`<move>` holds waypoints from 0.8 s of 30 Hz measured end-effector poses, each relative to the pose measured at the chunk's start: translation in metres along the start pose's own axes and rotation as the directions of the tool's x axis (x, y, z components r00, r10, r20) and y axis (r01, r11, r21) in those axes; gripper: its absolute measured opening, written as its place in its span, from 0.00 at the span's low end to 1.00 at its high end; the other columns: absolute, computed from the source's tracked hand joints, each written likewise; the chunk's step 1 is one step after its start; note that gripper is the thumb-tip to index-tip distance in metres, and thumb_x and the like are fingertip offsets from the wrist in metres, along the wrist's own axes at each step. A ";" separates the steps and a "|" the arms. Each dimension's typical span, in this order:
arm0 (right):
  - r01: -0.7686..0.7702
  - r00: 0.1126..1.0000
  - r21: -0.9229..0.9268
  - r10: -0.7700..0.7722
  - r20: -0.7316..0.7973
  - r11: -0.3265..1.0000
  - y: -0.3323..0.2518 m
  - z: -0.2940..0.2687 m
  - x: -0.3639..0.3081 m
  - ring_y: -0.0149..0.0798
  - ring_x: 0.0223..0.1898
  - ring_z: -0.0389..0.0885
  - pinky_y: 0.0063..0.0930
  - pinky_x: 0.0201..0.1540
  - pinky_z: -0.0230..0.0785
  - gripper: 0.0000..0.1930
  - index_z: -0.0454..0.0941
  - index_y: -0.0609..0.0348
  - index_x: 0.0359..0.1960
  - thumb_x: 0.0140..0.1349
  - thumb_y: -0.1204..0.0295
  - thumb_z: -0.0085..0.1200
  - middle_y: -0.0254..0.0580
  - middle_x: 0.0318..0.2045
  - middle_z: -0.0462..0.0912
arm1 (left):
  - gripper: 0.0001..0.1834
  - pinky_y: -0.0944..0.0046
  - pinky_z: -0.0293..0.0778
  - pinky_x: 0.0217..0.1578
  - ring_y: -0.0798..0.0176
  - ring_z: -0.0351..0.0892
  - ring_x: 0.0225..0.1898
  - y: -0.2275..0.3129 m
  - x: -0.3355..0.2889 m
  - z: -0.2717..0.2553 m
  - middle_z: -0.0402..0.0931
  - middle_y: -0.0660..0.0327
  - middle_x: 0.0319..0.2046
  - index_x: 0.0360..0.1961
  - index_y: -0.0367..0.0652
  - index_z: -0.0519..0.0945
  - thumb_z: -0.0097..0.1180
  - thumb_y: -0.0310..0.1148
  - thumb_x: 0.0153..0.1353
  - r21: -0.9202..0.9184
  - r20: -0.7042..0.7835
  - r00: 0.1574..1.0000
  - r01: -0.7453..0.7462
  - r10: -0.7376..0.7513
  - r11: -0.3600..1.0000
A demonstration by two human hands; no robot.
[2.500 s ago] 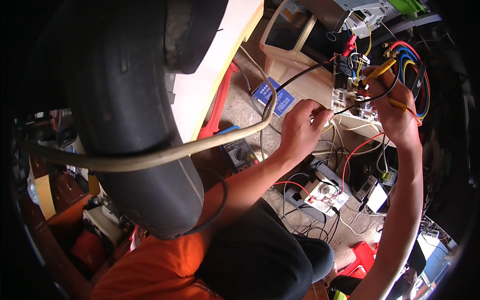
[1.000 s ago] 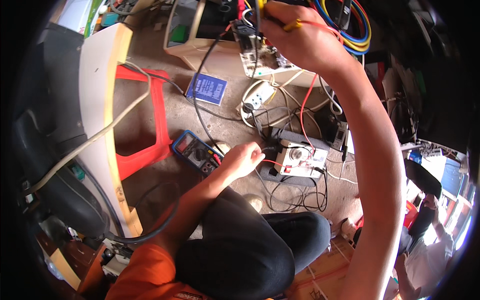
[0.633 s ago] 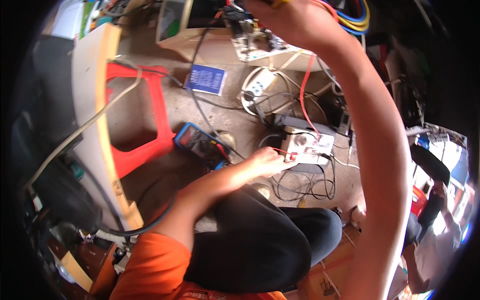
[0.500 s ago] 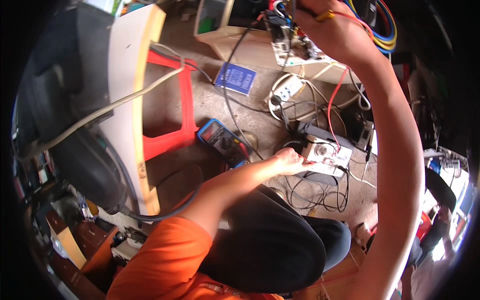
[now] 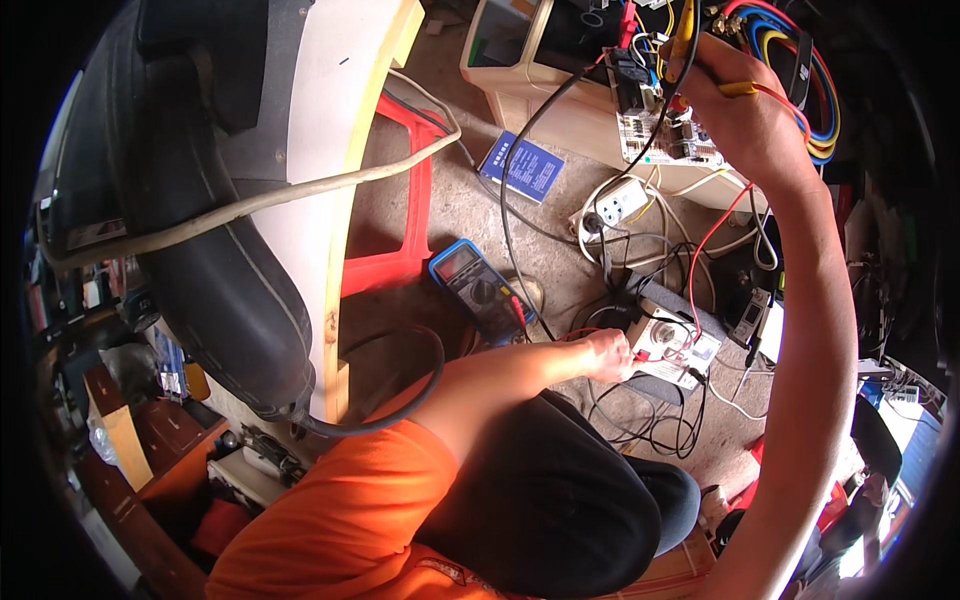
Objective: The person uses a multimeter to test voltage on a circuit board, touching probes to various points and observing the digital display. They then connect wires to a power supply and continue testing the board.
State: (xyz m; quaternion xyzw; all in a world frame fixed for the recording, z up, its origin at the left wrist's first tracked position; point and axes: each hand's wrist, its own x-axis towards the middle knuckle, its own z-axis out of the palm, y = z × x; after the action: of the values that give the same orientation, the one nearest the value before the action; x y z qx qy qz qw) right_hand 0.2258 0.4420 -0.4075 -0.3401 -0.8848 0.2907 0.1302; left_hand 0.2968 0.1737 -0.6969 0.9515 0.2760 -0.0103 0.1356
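Observation:
My left hand (image 5: 608,355) is closed at the side of a small white box with a dial (image 5: 668,338). Its fingertips pinch a red plug (image 5: 640,356) against that box. Up at the far right, my right hand (image 5: 735,105) reaches over a circuit board (image 5: 665,135) with its fingers closed round a yellow test probe (image 5: 684,38). A yellow clip (image 5: 738,88) on a red wire lies across the back of this hand. The probe's lower end is hidden by my fingers. A blue-edged multimeter (image 5: 480,290) lies on the floor left of the white box.
A white power strip (image 5: 622,202) sits among tangled cables. Near it lies a blue booklet (image 5: 522,167). At left stand a red plastic stool (image 5: 412,220) and a large white panel (image 5: 330,120). Coiled coloured hoses (image 5: 815,100) hang at the far right.
The whole view has shifted, so most things appear farther right and slightly lower. Both hands remain at the same objects, the left at the white box and the right over the circuit board.

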 end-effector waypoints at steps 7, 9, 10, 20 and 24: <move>0.042 0.998 0.022 -0.041 -0.049 0.999 -0.002 0.001 -0.002 0.25 0.24 0.70 0.26 0.29 0.66 0.11 0.81 0.59 0.46 0.71 0.66 0.53 0.32 0.23 0.76 | 0.28 0.61 0.67 0.21 0.65 0.78 0.27 0.005 -0.002 0.012 0.76 0.64 0.28 0.69 0.44 0.69 0.44 0.39 0.68 0.032 -0.120 0.992 0.047 -0.043 0.998; 0.097 0.988 0.055 -0.089 -0.126 0.994 -0.001 0.005 -0.003 0.31 0.22 0.74 0.31 0.28 0.68 0.09 0.80 0.61 0.39 0.70 0.68 0.55 0.40 0.21 0.79 | 0.30 0.61 0.67 0.21 0.64 0.77 0.27 0.006 -0.002 0.018 0.75 0.62 0.28 0.72 0.44 0.65 0.43 0.38 0.68 0.077 -0.138 0.989 0.054 -0.043 0.996; 0.092 0.989 0.050 -0.086 -0.120 0.994 -0.001 0.005 -0.003 0.31 0.22 0.74 0.31 0.28 0.68 0.08 0.80 0.61 0.39 0.70 0.68 0.55 0.40 0.21 0.79 | 0.31 0.60 0.67 0.21 0.64 0.76 0.27 0.006 -0.003 0.020 0.74 0.61 0.28 0.73 0.44 0.63 0.43 0.38 0.68 0.130 -0.155 0.987 0.057 -0.036 0.990; 0.095 0.990 0.052 -0.089 -0.113 0.994 0.003 0.006 -0.002 0.33 0.22 0.77 0.32 0.29 0.70 0.08 0.80 0.60 0.40 0.70 0.68 0.55 0.42 0.22 0.80 | 0.34 0.57 0.69 0.26 0.61 0.78 0.29 0.008 -0.004 0.012 0.75 0.58 0.32 0.76 0.44 0.59 0.40 0.39 0.69 -0.033 0.018 0.997 0.078 -0.077 0.996; 0.110 0.988 0.034 -0.106 -0.110 0.993 0.001 0.005 -0.002 0.33 0.23 0.77 0.32 0.29 0.71 0.08 0.80 0.60 0.41 0.70 0.68 0.55 0.42 0.22 0.80 | 0.34 0.58 0.67 0.28 0.63 0.77 0.30 0.013 -0.004 0.030 0.77 0.60 0.32 0.76 0.47 0.60 0.41 0.41 0.69 0.164 -0.084 0.993 0.097 -0.084 0.982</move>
State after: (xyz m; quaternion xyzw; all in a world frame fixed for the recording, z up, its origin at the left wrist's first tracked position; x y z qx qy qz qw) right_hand 0.2252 0.4392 -0.4118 -0.3041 -0.8876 0.2821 0.2004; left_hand 0.3024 0.1533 -0.7225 0.9456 0.3223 -0.0030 0.0438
